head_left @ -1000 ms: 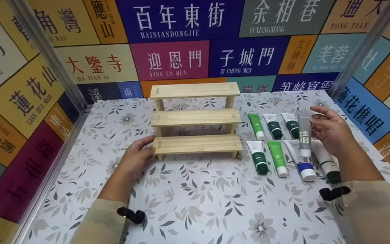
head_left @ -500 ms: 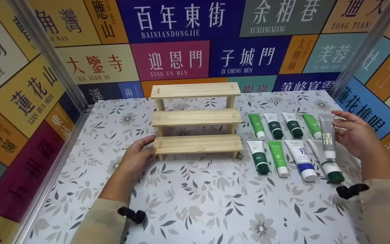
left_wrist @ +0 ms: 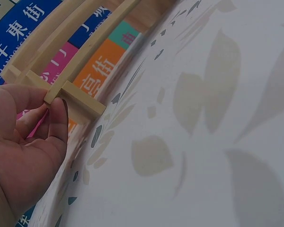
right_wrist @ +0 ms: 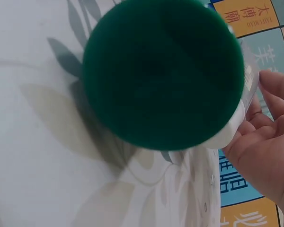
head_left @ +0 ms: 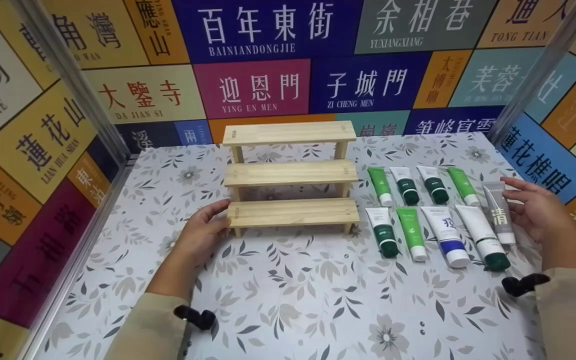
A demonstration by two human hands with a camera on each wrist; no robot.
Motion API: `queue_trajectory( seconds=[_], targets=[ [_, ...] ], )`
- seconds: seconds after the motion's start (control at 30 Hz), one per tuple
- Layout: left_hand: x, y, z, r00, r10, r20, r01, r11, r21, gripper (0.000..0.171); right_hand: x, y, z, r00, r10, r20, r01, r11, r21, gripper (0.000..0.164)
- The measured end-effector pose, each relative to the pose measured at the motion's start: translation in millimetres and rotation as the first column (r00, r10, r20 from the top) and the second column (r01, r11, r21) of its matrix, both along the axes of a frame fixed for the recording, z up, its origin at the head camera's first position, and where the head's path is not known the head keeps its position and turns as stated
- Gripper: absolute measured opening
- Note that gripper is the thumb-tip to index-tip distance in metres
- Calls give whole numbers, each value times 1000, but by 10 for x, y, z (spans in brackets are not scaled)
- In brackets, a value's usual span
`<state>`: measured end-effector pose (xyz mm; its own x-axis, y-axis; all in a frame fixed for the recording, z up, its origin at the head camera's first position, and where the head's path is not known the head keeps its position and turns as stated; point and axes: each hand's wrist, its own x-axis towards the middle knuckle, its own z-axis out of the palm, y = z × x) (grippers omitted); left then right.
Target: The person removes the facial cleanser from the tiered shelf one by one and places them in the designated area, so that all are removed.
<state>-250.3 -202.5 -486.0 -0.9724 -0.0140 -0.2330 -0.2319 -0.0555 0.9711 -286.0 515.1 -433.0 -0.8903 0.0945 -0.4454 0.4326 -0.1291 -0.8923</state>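
Observation:
My left hand (head_left: pixel 203 232) pinches the left end of the lowest step of a three-tier wooden display stand (head_left: pixel 293 212). In the left wrist view, the thumb and fingers of that left hand (left_wrist: pixel 33 137) meet at the corner of the stand (left_wrist: pixel 87 52). Over at the right, my right hand (head_left: pixel 538 212) holds a grey squeeze tube (head_left: pixel 499 212) by its right edge, cap toward me. The tube lies beside a white tube with a dark green cap (head_left: pixel 482 235). That green cap (right_wrist: pixel 163 75) blocks much of the right wrist view.
Several other tubes lie in two rows right of the stand, among them a green tube (head_left: pixel 463 185), a white tube with a blue band (head_left: pixel 445 235) and a white-and-dark-green tube (head_left: pixel 382 232). A patterned cloth (head_left: pixel 288 300) covers the table. Printed panels (head_left: pixel 253 87) wall the back and sides.
My right hand has carried the grey tube rightward and lowered it beside the white tube, uncovering the tubes it passed over. The left hand and the stand have stayed put.

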Motion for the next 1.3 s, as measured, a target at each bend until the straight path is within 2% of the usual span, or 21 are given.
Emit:
queue_trajectory(
  seconds=[0.17, 0.27, 0.33, 0.43, 0.5, 0.7, 0.9, 1.13, 1.3],
  targets=[
    [17, 6, 17, 1000, -4, -1, 4, 1000, 0, 55, 15, 27, -32, 999, -21, 49, 14, 991, 130, 47],
    [32, 13, 30, 1000, -6, -5, 6, 1000, -5, 54, 6, 39, -83, 997, -39, 61, 25, 976, 215, 54],
    [36, 14, 33, 1000, -7, -7, 7, 1000, -7, 54, -8, 48, -123, 997, -37, 68, 15, 956, 293, 60],
    [32, 11, 34, 1000, -9, -9, 9, 1000, -4, 55, -25, 57, -162, 995, -20, 101, -25, 907, 421, 71],
    [30, 9, 32, 1000, -11, -10, 11, 1000, -3, 55, -35, 68, -183, 993, -5, 120, -52, 882, 468, 76],
    [24, 4, 19, 1000, -16, -16, 15, 1000, -9, 55, -56, 88, -228, 990, 7, 140, -78, 855, 513, 75],
    [30, 2, 15, 1000, -10, -25, 10, 1000, 2, 55, -63, 57, -255, 985, -25, 170, -76, 826, 558, 71],
    [40, 3, 14, 1000, -7, -29, 7, 1000, 0, 55, -41, 65, -240, 983, -53, 174, -53, 831, 554, 69],
    [37, 1, 28, 1000, -14, -22, 14, 1000, -14, 55, -4, 108, -212, 983, -61, 171, -40, 845, 533, 66]
  ],
)
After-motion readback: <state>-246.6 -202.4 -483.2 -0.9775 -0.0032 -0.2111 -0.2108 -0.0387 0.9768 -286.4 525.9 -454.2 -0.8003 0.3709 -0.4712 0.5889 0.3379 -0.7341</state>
